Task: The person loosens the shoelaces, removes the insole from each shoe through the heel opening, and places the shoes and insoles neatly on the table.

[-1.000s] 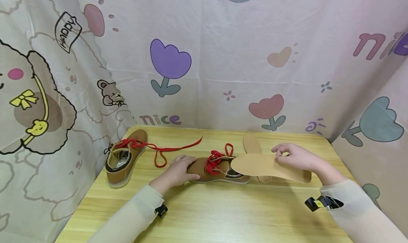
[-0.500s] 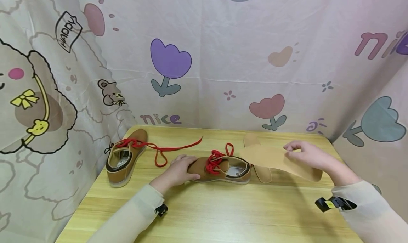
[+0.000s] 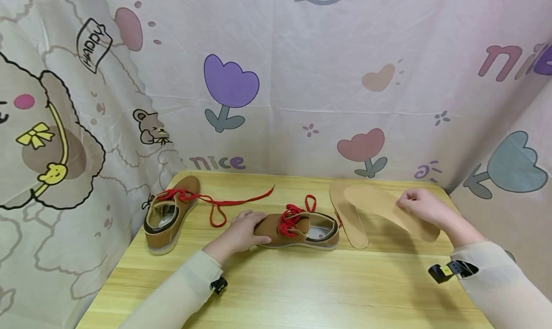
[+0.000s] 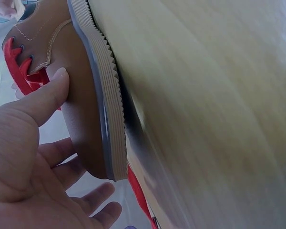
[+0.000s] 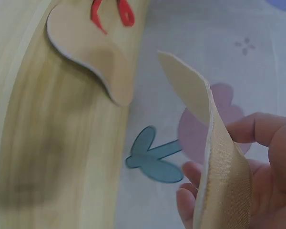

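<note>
My left hand (image 3: 243,230) grips the toe of a brown lace-up shoe (image 3: 273,226) lying in mid-table, its opening to the right. In the left wrist view the thumb presses on the shoe's upper (image 4: 81,109), the fingers reaching round its far side. To the right, my right hand (image 3: 420,205) pinches a tan insole (image 3: 384,205) by its edge and holds it above the table. The right wrist view shows this insole (image 5: 226,167) edge-on, thumb and fingers on opposite faces. A second tan insole (image 3: 353,223) lies flat just right of the shoe.
Another brown shoe (image 3: 160,240) stands at the table's left side, toe pointing away. Its loose red lace (image 3: 241,202) trails right across the wooden table (image 3: 302,286). Red laces (image 3: 290,218) also cross the middle shoe. A patterned cloth (image 3: 293,79) hangs behind the table.
My right hand has carried the insole rightward and back, off the shoe's opening, which now shows. More of the insole on the table is uncovered. My left hand and the shoe stay put.
</note>
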The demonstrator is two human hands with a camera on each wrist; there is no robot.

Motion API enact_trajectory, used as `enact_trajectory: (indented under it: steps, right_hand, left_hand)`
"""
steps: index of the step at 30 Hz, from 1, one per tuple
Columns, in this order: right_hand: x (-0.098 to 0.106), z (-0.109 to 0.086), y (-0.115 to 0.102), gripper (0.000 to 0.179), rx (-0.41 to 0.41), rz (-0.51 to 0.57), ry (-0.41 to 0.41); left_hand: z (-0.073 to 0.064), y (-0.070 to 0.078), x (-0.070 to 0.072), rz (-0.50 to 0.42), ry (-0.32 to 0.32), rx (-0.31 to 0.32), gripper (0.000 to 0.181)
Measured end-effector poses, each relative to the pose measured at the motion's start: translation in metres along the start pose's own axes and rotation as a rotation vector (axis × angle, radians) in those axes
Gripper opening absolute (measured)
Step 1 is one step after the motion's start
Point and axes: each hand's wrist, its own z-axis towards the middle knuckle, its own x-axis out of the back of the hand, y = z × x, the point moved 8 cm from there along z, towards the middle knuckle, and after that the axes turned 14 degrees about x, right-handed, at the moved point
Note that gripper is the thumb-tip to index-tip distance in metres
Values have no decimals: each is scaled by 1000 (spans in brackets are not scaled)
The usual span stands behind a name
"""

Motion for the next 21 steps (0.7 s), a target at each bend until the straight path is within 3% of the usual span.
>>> enact_trajectory:
  steps: [8, 21]
  right_hand:
    - [0, -1, 29, 29, -88, -5, 40]
    - [-9, -4, 56, 34, -202, -52, 86]
  left_hand:
    - [1, -1, -1, -10, -3, 8, 73]
    - [2, -2, -2, -1, -1, 10, 72]
